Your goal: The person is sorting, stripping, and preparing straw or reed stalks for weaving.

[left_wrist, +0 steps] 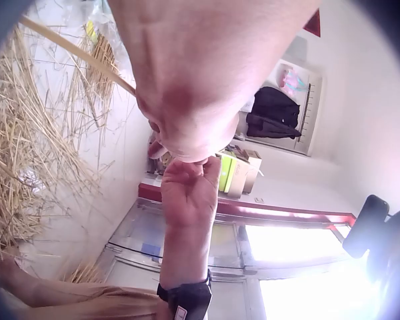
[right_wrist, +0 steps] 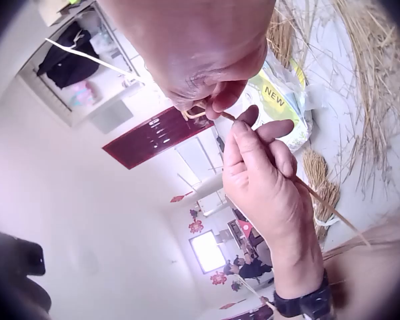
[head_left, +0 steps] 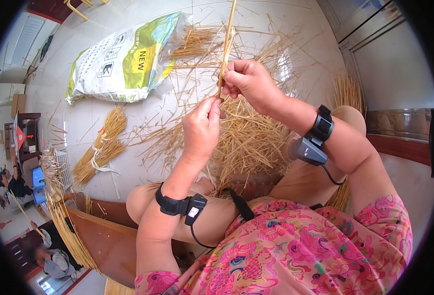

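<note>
With my left hand I pinch the straw near its lower part, thumb and fingers closed on it. My right hand grips it just above, its fingers curled and its thumb pressed in; the two hands are close together. The straw is up off the floor, in front of me, its long pale end slanting away past my right hand. A thin end comes out below my left hand in the right wrist view.

Under my hands and ahead of my knees, a heap of loose straw is spread on the floor, with stray stalks scattered around it. The bag, white and green with NEW printed on it, lies on the floor to the left, and more stalks lie just beside its right end. Nearer to me, below the bag, is a bundle tied with a white strip. Upright straw stands at the floor's right edge, by the metal door. Long stalks lean along the wooden board to my left.
</note>
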A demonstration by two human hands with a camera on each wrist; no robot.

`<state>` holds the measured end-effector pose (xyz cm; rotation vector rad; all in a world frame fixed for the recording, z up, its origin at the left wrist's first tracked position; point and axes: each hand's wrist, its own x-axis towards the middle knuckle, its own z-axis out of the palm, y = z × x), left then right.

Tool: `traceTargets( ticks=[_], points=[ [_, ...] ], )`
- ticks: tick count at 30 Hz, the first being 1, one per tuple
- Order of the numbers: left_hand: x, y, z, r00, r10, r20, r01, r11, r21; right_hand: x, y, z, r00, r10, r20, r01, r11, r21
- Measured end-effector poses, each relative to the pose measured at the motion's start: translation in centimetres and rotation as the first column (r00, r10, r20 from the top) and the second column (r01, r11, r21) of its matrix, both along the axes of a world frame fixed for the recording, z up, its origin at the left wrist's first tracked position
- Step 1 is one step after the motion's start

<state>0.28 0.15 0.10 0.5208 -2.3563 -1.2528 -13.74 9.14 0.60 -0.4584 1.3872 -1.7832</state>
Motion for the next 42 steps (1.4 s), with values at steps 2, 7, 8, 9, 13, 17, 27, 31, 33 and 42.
traceTargets(
  ticks=[2,7,8,9,13,17,27,31,33,42],
  points=[
    [0.0,0.0,0.2,1.000,-0.022,-0.018,0.023,0.998,0.059,0.3,0.0,-0.4,0.987,0.002,0.161,0.003,1.000,-0.031],
    [0.0,0.1,0.4,1.000,-0.006,-0.007,0.007,0.987,0.158,0.6,-0.1,-0.3,0.947,0.032,0.319,-0.025,0.999,-0.028],
    [0.0,0.1,0.3,1.000,0.008,-0.004,-0.008,0.987,0.163,0.7,-0.1,0.1,0.958,0.012,0.285,-0.013,1.000,0.002],
    [0.0,0.0,0.4,1.000,0.024,0.004,-0.024,0.990,0.139,0.8,-0.1,0.4,0.968,-0.007,0.250,-0.001,1.000,0.031],
    [-0.1,-0.1,0.3,0.998,0.060,0.004,-0.060,0.995,0.077,1.2,0.2,0.2,0.994,0.072,-0.085,-0.063,0.992,0.114],
    [0.0,-0.5,-0.1,0.999,0.045,0.007,-0.045,0.997,-0.056,1.8,0.1,0.6,0.950,0.041,-0.310,0.012,0.986,0.167],
    [-0.1,-0.3,-0.9,0.995,0.074,-0.065,-0.080,0.991,-0.107,2.1,0.4,0.5,0.967,0.048,-0.251,0.006,0.978,0.208],
    [-0.1,-0.2,-0.1,0.998,0.033,-0.058,-0.036,0.998,-0.045,1.8,0.2,-0.8,0.992,0.037,-0.119,-0.027,0.996,0.084],
    [0.0,-0.2,0.2,0.999,-0.013,-0.033,0.016,0.997,0.080,1.6,0.2,-0.8,0.998,0.063,-0.011,-0.063,0.997,0.038],
    [0.2,-0.8,1.1,0.997,-0.068,0.040,0.057,0.970,0.238,1.0,0.2,0.1,0.984,0.173,0.028,-0.174,0.985,0.002]
  ],
)
